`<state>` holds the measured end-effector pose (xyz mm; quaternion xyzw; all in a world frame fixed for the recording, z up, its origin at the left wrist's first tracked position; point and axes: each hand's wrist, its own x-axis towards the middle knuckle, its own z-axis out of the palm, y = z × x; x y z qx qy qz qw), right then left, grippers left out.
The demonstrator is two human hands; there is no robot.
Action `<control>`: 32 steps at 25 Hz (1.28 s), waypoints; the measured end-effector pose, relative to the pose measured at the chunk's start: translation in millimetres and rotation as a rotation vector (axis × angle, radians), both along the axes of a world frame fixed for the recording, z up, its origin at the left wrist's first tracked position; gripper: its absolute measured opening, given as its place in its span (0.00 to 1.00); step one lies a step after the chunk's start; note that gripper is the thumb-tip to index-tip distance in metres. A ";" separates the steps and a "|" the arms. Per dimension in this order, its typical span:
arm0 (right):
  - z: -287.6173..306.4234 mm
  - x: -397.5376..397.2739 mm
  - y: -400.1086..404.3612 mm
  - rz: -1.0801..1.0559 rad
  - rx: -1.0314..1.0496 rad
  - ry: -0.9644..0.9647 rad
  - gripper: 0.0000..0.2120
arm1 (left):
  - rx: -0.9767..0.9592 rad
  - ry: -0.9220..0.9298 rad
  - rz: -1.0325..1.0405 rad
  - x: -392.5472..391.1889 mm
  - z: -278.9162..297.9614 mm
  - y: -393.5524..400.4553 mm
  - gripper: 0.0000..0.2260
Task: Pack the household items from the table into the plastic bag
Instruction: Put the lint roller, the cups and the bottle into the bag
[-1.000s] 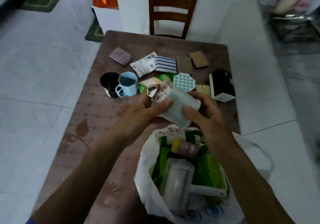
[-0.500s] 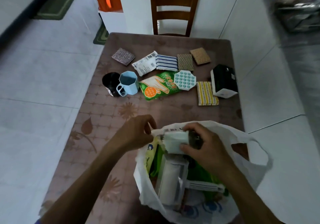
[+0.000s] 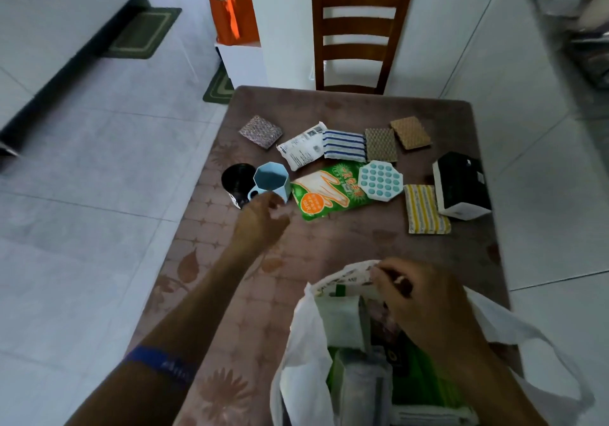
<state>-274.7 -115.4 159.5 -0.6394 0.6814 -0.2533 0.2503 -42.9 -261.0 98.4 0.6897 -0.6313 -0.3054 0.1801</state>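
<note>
Nearest, the plastic bag (image 3: 306, 379) already holds several packs, and the right hand (image 3: 418, 297) pinches its rim open. Ahead, the left hand (image 3: 260, 221) reaches, loosely curled and holding nothing, just short of the blue cup (image 3: 272, 180). Beyond it, about a dozen items wait on the worktop (image 3: 346, 244), so roughly half seems left.

Showing two bare forearms and bare hands, left hand (image 3: 260, 224) and right hand (image 3: 418, 307), wearing no gloves or rings that can be made out. Wearing a blue band (image 3: 161, 364) with faint pale, unreadable markings around the left forearm. Showing no sleeves.
</note>
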 end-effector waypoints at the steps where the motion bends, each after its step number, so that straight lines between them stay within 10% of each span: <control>1: 0.7 -2.0 -0.2 -0.025 -0.004 -0.032 0.07 | -0.032 -0.127 -0.022 3.2 -14.9 -19.8 0.20; 4: -5.1 -5.8 6.7 -0.101 -0.027 -0.103 0.03 | 0.077 -0.262 -0.124 9.7 -64.3 -62.6 0.31; 7: -12.3 -18.4 19.3 -0.171 -0.021 -0.147 0.04 | -0.007 -0.280 -0.038 11.1 -85.7 -68.7 0.15; 12: -3.3 -29.2 47.2 -0.278 -0.048 -0.150 0.04 | -0.279 0.102 -0.042 -5.5 -35.0 -23.3 0.07; 15: 26.5 -52.0 55.8 -0.289 -0.232 0.269 0.15 | -0.308 0.457 -0.128 -23.7 48.1 29.7 0.03; 18: 41.1 -93.3 55.4 -0.279 0.278 0.503 0.25 | -0.205 0.609 -0.427 -44.5 103.7 85.7 0.07; 21: 37.1 -107.2 54.3 -0.303 0.492 0.075 0.05 | 0.125 0.544 -0.705 -78.4 101.5 123.1 0.04; 25: 48.0 -102.1 56.5 -0.434 0.287 -0.441 0.07 | 0.316 0.218 -0.909 -121.0 58.5 148.3 0.08; 32: 63.4 -81.9 50.5 -0.322 0.221 -0.495 0.06 | 0.125 0.032 -0.839 -172.1 22.8 179.3 0.12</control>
